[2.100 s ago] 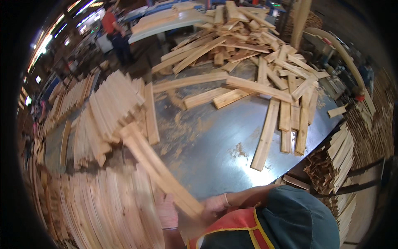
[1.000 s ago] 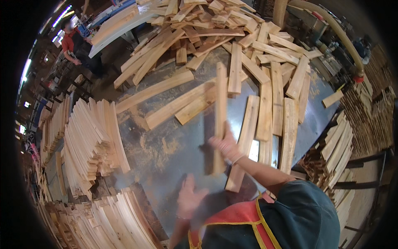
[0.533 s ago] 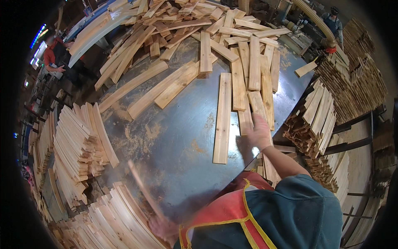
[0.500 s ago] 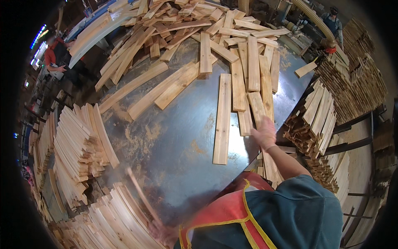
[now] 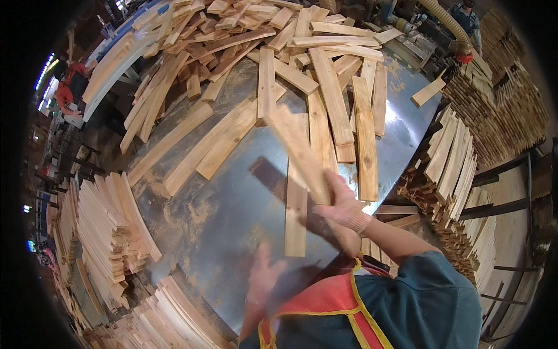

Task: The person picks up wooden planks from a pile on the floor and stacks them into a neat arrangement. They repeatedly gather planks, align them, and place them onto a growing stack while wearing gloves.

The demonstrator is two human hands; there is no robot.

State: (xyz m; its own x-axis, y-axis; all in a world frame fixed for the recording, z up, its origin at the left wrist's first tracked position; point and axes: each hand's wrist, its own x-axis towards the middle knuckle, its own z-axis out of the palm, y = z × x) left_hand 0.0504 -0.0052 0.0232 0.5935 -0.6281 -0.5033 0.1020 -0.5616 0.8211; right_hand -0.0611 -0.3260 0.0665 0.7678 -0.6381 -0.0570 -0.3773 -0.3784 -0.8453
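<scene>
My right hand [image 5: 344, 203] grips a wooden board [image 5: 297, 145] near its lower end. The board is lifted and tilted over the metal table [image 5: 232, 215], its far end pointing up and left and its shadow on the metal. My left hand [image 5: 263, 274], smeared by motion, is held over the near part of the table with thumb and fingers apart and nothing in it. Beneath the lifted board lies another board [image 5: 295, 224], partly covered by it. Several loose boards, among them a knotty one [image 5: 364, 139], lie just beyond my right hand.
A heap of boards [image 5: 203, 46] covers the table's far end. Stacked boards [image 5: 165, 317] stand at the near left, with another stack [image 5: 102, 227] behind. More stacks [image 5: 450, 157] line the right edge. One person [image 5: 70, 87] works at far left, another [image 5: 465, 23] at far right.
My right hand has picked up a board from the table and swung it left. My left hand has let go of a board at the near-left stack and moved right, over the table.
</scene>
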